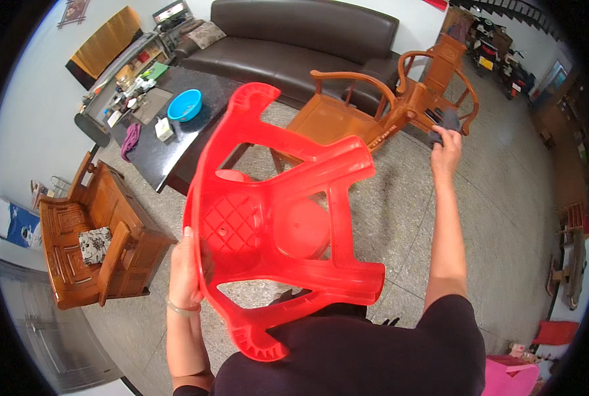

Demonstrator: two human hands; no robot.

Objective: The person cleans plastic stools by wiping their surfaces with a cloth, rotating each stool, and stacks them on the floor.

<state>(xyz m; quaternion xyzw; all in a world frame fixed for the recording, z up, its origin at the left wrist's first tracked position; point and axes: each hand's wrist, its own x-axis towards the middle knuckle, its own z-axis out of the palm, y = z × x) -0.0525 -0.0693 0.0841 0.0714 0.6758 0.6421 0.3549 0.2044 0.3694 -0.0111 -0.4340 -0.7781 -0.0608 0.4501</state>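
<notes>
My left hand (186, 272) grips the curved left edge of a red plastic chair (319, 171). The chair is tipped over in front of my body, so its ribbed hollow side and a grid-patterned panel face the camera. Another smooth red surface (302, 227) shows through an opening; I cannot tell if it belongs to the same chair. Out to the right, my right hand (445, 153) is raised, apart from the chair, with a dark grey cloth (450, 120) in its fingers. The cloth is blurred.
Beyond the chair are wooden armchairs (331, 116) and a brown leather sofa (294, 44). A black table (151, 161) carries a blue basin (185, 105) and a tissue pack (164, 129). To the left stands a wooden bench (69, 237); motorcycles (492, 54) are parked far right.
</notes>
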